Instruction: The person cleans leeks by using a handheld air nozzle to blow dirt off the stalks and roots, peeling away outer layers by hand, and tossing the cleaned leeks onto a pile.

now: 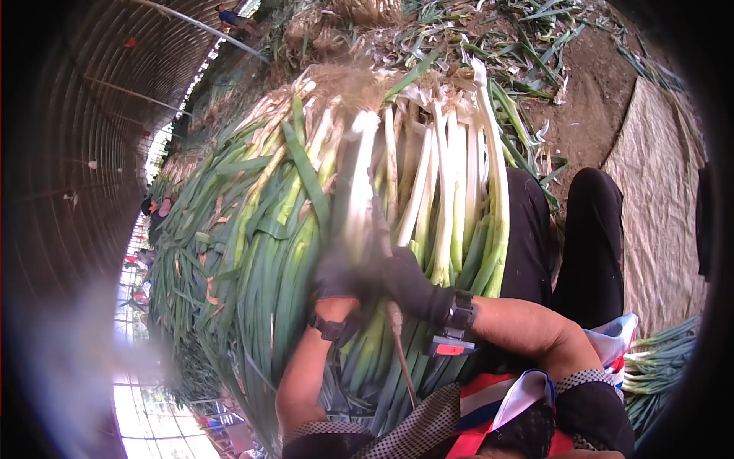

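Note:
Black gloves cover both of my hands, which are close together over a wide pile of leeks (267, 306). My left hand (336, 281) is closed around the green part of one leek (362, 172), whose white shaft points away from me; motion blurs it. My right hand (414, 284) is a fist beside it, around a thin brown rod-like thing (396, 329) that runs down toward my lap; I cannot tell what it is. Right of the hands lie several clean white-shafted leeks (451, 176), roots away from me. A dark band with a device (451, 346) is on my right wrist.
My bent legs (589, 229) are to the right, beside a tan woven sheet (657, 183) on bare soil. More leeks (661, 371) lie at the lower right. Loose leaf scraps (527, 46) litter the ground at the back. A ribbed tunnel wall (84, 130) curves along the left.

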`<state>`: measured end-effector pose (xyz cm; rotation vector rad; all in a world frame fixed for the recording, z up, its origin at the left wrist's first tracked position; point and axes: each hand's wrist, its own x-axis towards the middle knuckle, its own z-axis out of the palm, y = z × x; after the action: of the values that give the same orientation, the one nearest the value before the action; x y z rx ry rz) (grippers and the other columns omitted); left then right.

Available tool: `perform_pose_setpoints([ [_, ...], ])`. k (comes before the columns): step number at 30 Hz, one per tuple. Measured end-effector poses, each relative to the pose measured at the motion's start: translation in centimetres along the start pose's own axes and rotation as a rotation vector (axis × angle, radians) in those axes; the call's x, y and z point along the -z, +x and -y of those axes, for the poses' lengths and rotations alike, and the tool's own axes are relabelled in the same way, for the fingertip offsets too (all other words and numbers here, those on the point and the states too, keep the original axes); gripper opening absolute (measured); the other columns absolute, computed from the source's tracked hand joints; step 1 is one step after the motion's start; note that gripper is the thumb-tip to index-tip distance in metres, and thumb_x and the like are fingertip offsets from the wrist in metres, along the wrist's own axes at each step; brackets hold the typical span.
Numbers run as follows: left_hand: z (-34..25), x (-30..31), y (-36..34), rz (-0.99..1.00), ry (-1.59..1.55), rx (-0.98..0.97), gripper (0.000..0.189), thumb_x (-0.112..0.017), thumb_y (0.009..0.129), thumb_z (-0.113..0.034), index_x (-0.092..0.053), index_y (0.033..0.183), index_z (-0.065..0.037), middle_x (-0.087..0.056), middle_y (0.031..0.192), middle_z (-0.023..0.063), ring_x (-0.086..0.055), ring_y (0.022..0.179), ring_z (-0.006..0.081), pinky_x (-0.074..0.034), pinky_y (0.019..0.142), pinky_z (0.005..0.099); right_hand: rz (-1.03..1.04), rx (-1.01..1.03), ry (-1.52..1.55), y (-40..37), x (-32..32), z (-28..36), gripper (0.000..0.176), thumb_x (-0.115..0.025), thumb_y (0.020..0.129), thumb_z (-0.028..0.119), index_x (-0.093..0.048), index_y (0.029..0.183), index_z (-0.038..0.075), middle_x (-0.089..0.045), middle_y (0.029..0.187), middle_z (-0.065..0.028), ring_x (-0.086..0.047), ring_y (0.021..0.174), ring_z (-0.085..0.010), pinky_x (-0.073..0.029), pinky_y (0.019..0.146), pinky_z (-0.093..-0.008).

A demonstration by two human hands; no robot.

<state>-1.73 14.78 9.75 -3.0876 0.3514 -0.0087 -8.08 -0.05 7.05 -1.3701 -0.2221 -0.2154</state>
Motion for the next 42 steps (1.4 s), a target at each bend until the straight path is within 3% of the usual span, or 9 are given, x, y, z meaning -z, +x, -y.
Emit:
perform_pose_setpoints([
  [3, -0.1, -0.7, 0.4, -0.019, 0.06, -0.129, 0.036, -0.069, 0.073, -0.022, -0.053, 0.095, 0.001, -0.061, 0.082, 0.0226, -0.061, 0.08, 0.0413, -0.049, 0.069, 0.047, -0.072, 0.248, -0.462, 1.7, 0.2, -2.3, 0.017, -0.056, 0.075, 0.003, -0.067, 0.087, 0.007, -0.065, 0.074, -0.0152, -0.064, 0.065, -0.028, -0.051, 0.063, -0.0333],
  [9, -0.2, 0.1, 1.9, 0.02, -0.232, -0.003, 0.031, -0.066, 0.076, -0.017, -0.055, 0.097, 0.003, -0.062, 0.087, 0.0257, -0.063, 0.082, 0.0395, -0.049, 0.07, 0.0453, 0.035, 0.144, -0.374, 0.0, 0.9, -0.9, 0.016, -0.054, 0.079, 0.004, -0.067, 0.087, 0.006, -0.064, 0.072, -0.0138, -0.064, 0.064, -0.0264, -0.051, 0.062, -0.0332],
  [12, -2.7, 3.0, 1.6, 0.189, -0.556, 0.072, 0.036, -0.068, 0.075, -0.016, -0.056, 0.103, 0.003, -0.063, 0.09, 0.0254, -0.064, 0.083, 0.0359, -0.05, 0.07, 0.0433, 0.025, -0.03, -0.04, -1.4, -0.7, -1.9, 0.013, -0.056, 0.08, 0.007, -0.066, 0.088, 0.006, -0.063, 0.072, -0.0132, -0.063, 0.063, -0.0249, -0.051, 0.06, -0.0323],
  [15, -2.2, 0.8, 2.2, 0.133, -0.154, 0.049, 0.039, -0.069, 0.074, -0.014, -0.058, 0.107, 0.003, -0.065, 0.09, 0.0204, -0.066, 0.081, 0.0287, -0.051, 0.07, 0.0384, 0.019, -0.171, 0.312, -2.1, -1.5, -1.1, 0.013, -0.054, 0.081, 0.006, -0.066, 0.087, 0.006, -0.061, 0.07, -0.0108, -0.061, 0.06, -0.0194, -0.049, 0.057, -0.0303],
  [18, 2.2, -0.1, 3.8, 0.199, 0.061, -0.584, 0.036, -0.068, 0.075, -0.01, -0.061, 0.107, 0.004, -0.067, 0.088, 0.0147, -0.066, 0.078, 0.023, -0.053, 0.067, 0.033, 0.072, -0.057, 0.047, -2.0, -0.1, 1.0, 0.012, -0.056, 0.08, 0.009, -0.065, 0.086, 0.002, -0.06, 0.069, -0.0085, -0.058, 0.06, -0.0159, -0.046, 0.056, -0.0299],
  [21, -3.2, 6.7, 1.2, 0.408, -1.235, 0.226, 0.027, -0.068, 0.075, -0.009, -0.065, 0.098, 0.003, -0.067, 0.084, 0.0107, -0.065, 0.073, 0.0184, -0.053, 0.066, 0.0287, -0.18, -0.395, 0.538, -1.7, 0.7, 4.3, 0.017, -0.058, 0.078, 0.013, -0.064, 0.086, -0.001, -0.059, 0.068, -0.0074, -0.056, 0.062, -0.0147, -0.045, 0.056, -0.0302],
  [24, -2.0, 7.2, 0.7, 0.492, -1.267, 0.361, 0.021, -0.067, 0.077, -0.011, -0.067, 0.094, 0.002, -0.067, 0.083, 0.0085, -0.064, 0.07, 0.0162, -0.051, 0.066, 0.0262, -0.169, -0.32, 0.521, -1.4, 0.4, 2.8, 0.023, -0.061, 0.077, 0.018, -0.063, 0.086, -0.003, -0.058, 0.068, -0.0087, -0.056, 0.063, -0.0168, -0.045, 0.058, -0.0312],
  [30, 0.5, 1.1, 2.2, 0.538, -1.018, 0.091, 0.02, -0.063, 0.08, -0.016, -0.067, 0.089, 0.001, -0.066, 0.079, 0.0069, -0.061, 0.067, 0.0146, -0.047, 0.062, 0.0269, 0.005, 0.195, -0.773, -0.8, 1.5, -0.7, 0.015, -0.059, 0.08, 0.012, -0.065, 0.089, 0.002, -0.061, 0.07, -0.0105, -0.06, 0.066, -0.0193, -0.047, 0.062, -0.031],
  [42, 0.0, 0.4, 2.3, 0.34, -0.784, 0.01, 0.048, -0.057, 0.088, -0.046, -0.066, 0.092, 0.001, -0.064, 0.082, 0.0099, -0.057, 0.075, 0.0183, -0.045, 0.069, 0.0328, -0.291, -0.532, 0.643, -1.3, 1.0, 2.2, 0.016, -0.061, 0.08, 0.011, -0.065, 0.092, 0.002, -0.058, 0.065, -0.0064, -0.055, 0.059, -0.0136, -0.043, 0.053, -0.0282],
])
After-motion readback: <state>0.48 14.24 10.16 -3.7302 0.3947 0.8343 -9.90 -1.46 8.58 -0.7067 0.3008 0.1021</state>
